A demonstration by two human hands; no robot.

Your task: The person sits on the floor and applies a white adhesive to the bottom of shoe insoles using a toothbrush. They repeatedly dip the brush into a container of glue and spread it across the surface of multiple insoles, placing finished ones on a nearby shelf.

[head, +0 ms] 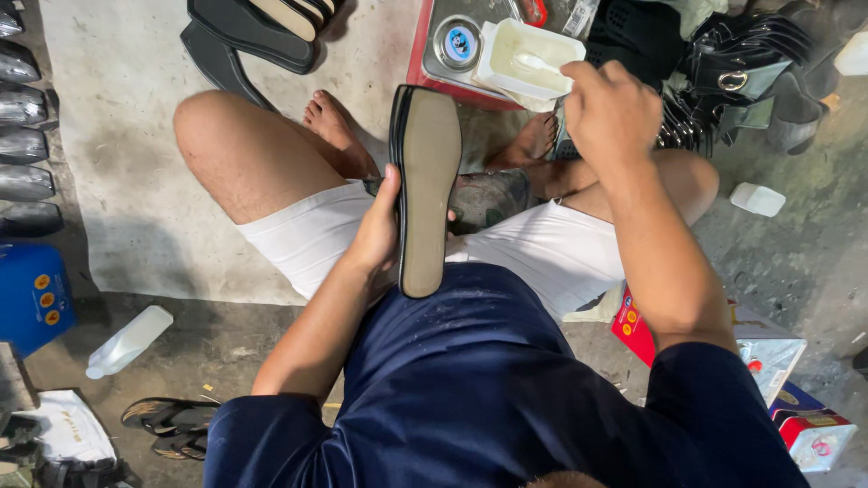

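The left hand point(378, 237) grips a tan shoe insole point(427, 185) with a black rim, holding it by its left edge over the lap, its long axis running away from the body. Beyond and to the right of it, the right hand point(608, 110) pinches closed around a small brush handle point(541, 63) dipping into a white rectangular tub point(527, 58), which sits on a red box point(425, 77) just beyond that hand.

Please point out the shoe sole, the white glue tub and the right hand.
shoe sole point(427, 194), head view, middle of its tan face.
white glue tub point(506, 47), head view, its left rim.
right hand point(608, 110), head view, back of the hand.
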